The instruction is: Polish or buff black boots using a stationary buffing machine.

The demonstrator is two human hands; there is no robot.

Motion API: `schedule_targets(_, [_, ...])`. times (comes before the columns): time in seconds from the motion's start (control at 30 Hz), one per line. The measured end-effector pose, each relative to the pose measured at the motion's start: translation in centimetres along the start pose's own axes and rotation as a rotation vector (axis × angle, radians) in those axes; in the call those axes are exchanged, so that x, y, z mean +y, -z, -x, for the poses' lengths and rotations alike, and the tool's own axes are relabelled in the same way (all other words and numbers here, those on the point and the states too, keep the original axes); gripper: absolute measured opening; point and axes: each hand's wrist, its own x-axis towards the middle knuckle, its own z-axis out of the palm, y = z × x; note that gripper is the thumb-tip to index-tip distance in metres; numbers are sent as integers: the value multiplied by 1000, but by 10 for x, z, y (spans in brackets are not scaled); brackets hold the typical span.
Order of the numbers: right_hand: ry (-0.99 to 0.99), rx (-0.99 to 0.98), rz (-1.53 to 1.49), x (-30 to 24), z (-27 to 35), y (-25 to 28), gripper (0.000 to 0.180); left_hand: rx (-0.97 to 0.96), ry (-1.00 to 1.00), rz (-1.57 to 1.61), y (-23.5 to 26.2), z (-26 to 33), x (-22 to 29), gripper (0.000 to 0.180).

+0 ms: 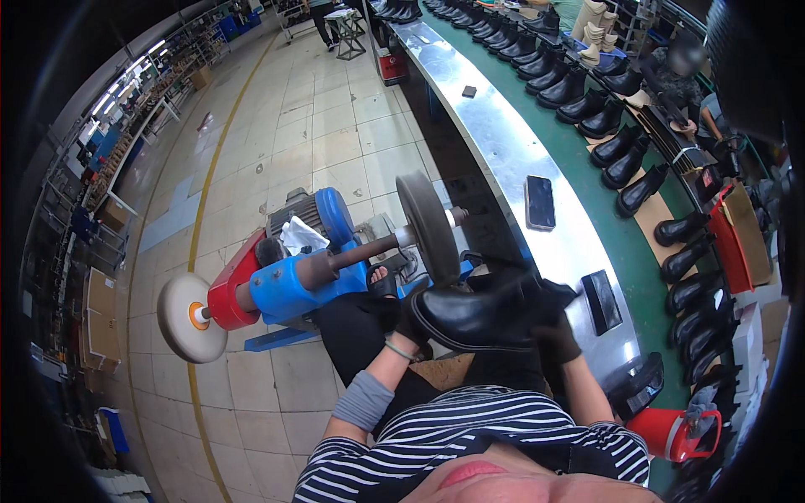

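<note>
Boot (474,317), black and glossy, is being held just below the grey wheel (428,228) of the blue machine (289,285). Left hand (411,323) is gripping its toe; right hand (553,323), in a dark glove, is clasping its heel beside the steel worktop (503,142).

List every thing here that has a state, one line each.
Black boot: held in both hands, toe at the dark wheel.
Left hand: gloved, grip shut on boot.
Right hand: gloved, grip shut on boot.
Dark buffing wheel: spin cannot be told.
Phone: flat, screen dark.
</note>
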Motion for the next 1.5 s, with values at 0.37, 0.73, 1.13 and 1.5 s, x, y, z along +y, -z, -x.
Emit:
schedule_targets(0.37, [-267, -102, -316, 140, -115, -36, 44, 237, 166, -257, 66, 2, -12, 25])
schedule_targets(0.73, [-663, -321, 188, 179, -243, 2, 33, 119, 153, -431, 88, -18, 5, 39])
schedule_targets(1.13, [-566, -299, -420, 144, -220, 29, 42, 676, -93, -55, 84, -27, -25, 26])
schedule_targets(1.5, [-292, -199, -159, 184, -246, -46, 47, 727, -236, -158, 185, 6, -63, 25])
